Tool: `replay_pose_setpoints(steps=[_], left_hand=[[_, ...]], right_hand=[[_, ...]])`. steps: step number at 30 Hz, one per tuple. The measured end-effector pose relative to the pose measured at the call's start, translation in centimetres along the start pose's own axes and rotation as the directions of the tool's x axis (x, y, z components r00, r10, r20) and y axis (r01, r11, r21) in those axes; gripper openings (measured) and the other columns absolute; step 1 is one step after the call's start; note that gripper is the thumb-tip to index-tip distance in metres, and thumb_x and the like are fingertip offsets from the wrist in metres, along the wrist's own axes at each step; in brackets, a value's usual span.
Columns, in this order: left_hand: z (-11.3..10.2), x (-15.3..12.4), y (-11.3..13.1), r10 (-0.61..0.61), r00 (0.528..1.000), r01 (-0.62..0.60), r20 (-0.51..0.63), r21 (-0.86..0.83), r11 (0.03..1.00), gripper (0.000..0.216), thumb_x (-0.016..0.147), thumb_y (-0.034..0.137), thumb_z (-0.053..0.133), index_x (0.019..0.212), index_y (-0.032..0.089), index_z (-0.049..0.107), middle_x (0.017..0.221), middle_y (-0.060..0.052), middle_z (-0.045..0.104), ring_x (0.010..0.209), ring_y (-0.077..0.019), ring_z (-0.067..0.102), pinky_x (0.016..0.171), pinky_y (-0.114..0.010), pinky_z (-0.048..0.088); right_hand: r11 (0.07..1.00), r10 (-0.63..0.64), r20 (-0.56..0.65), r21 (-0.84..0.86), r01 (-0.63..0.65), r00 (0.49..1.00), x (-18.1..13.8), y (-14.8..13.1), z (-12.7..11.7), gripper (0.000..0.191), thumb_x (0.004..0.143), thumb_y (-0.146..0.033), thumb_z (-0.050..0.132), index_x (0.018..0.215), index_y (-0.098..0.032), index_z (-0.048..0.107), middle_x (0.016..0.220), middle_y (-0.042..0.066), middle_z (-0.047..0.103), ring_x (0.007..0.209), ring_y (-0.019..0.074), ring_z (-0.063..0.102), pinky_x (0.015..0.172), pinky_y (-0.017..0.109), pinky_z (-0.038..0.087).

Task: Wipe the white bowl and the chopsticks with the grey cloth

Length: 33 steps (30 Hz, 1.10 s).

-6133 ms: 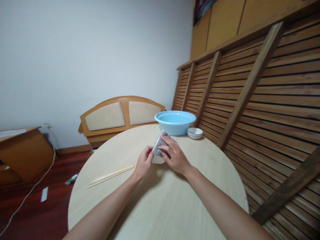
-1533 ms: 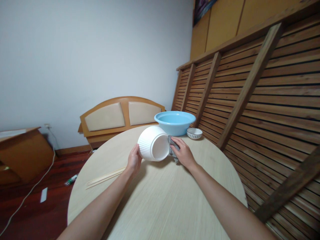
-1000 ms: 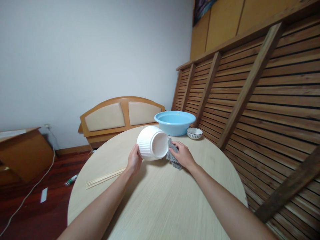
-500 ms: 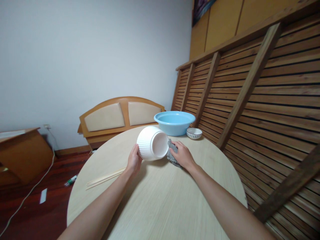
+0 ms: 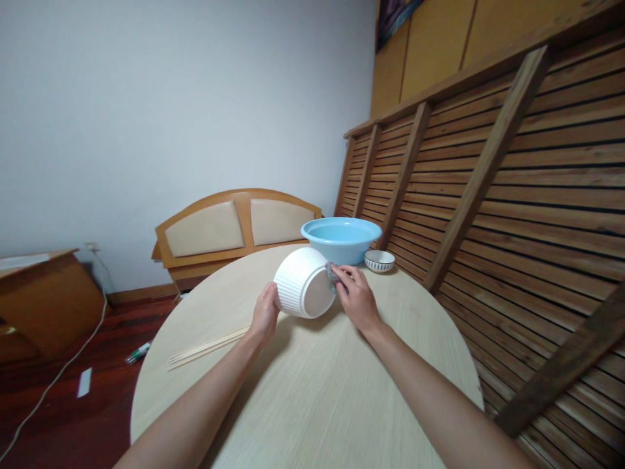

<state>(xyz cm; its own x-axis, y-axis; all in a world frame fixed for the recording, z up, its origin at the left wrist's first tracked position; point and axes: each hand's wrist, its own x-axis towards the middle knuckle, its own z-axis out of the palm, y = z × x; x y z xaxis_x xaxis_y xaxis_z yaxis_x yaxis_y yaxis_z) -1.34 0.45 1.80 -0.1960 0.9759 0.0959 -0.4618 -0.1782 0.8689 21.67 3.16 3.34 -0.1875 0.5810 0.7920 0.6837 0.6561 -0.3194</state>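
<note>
Cloth (image 5: 331,272) now higher against bowl (image 5: 303,283)

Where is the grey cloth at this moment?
In the head view, the grey cloth is just right of centre, in the right hand, against the white bowl.

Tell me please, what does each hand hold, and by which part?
Left hand: white bowl, by its rim side. Right hand: grey cloth, exact part hidden.

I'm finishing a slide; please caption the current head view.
Left hand gripping a tilted, ribbed white bowl, right hand holding a fuzzy grey cloth against it, at a round pale table.
</note>
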Motion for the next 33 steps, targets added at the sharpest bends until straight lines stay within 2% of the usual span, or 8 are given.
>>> replay_pose_setpoints(steps=[8,14,17,21,27,33], left_hand=[[0.7,-0.4,0.2,0.007,1.000,-0.007,0.003,-0.004,1.000,0.054,0.060,0.058,0.086,0.083,0.015,0.065,0.082,-0.001,0.063,0.077,-0.0140,0.052,0.067,-0.024,0.044],[0.5,-0.3,0.0,0.014,1.000,-0.014,0.006,-0.009,1.000,0.051,0.063,0.057,0.085,0.081,0.015,0.064,0.082,0.000,0.063,0.074,-0.0129,0.052,0.066,-0.024,0.044],[0.5,-0.2,0.0,0.006,1.000,-0.006,0.013,-0.018,1.000,0.049,0.065,0.055,0.084,0.084,0.015,0.064,0.085,-0.001,0.064,0.076,-0.0138,0.054,0.068,-0.025,0.045],[0.4,-0.2,-0.1,0.011,0.999,-0.010,0.030,-0.031,0.999,0.047,0.068,0.054,0.082,0.086,0.015,0.063,0.086,-0.001,0.065,0.078,-0.0144,0.055,0.071,-0.026,0.046],[0.3,0.1,-0.1,0.038,0.998,-0.037,0.044,-0.016,0.999,0.040,0.073,0.051,0.079,0.084,0.016,0.064,0.084,0.000,0.064,0.075,-0.0138,0.054,0.069,-0.025,0.044],[0.2,0.1,0.0,0.029,0.999,-0.028,0.044,-0.025,0.999,0.040,0.073,0.050,0.079,0.087,0.015,0.065,0.085,-0.001,0.066,0.077,-0.0146,0.056,0.071,-0.026,0.045]], right_hand=[[0.962,-0.238,0.004,-0.135,0.236,0.971,0.3,-1.8,-0.6,0.051,0.096,-0.005,0.049,0.139,-0.029,0.062,0.126,0.009,0.061,0.114,0.0250,0.056,0.102,0.043,0.052],[0.907,-0.383,0.066,-0.159,0.389,0.921,0.0,-2.5,-0.6,0.052,0.096,-0.003,0.050,0.136,-0.032,0.064,0.127,0.008,0.061,0.119,0.0231,0.054,0.102,0.042,0.051],[0.871,-0.456,0.107,-0.150,0.468,0.883,-0.2,-2.6,-0.6,0.051,0.096,-0.004,0.050,0.135,-0.034,0.064,0.127,0.007,0.061,0.120,0.0219,0.054,0.101,0.040,0.051],[0.806,-0.562,0.133,-0.137,0.576,0.817,-0.2,-2.8,-0.7,0.041,0.097,-0.010,0.056,0.129,-0.032,0.068,0.124,0.006,0.063,0.118,0.0215,0.053,0.094,0.037,0.051],[0.764,-0.619,0.162,-0.102,0.637,0.769,-0.1,-3.3,-0.7,0.030,0.098,-0.015,0.059,0.119,-0.032,0.072,0.119,0.004,0.065,0.111,0.0195,0.054,0.092,0.035,0.048],[0.793,-0.578,0.148,-0.130,0.595,0.803,-0.3,-3.4,-0.4,0.030,0.098,-0.017,0.060,0.119,-0.034,0.072,0.120,0.004,0.066,0.114,0.0202,0.054,0.093,0.035,0.049]])
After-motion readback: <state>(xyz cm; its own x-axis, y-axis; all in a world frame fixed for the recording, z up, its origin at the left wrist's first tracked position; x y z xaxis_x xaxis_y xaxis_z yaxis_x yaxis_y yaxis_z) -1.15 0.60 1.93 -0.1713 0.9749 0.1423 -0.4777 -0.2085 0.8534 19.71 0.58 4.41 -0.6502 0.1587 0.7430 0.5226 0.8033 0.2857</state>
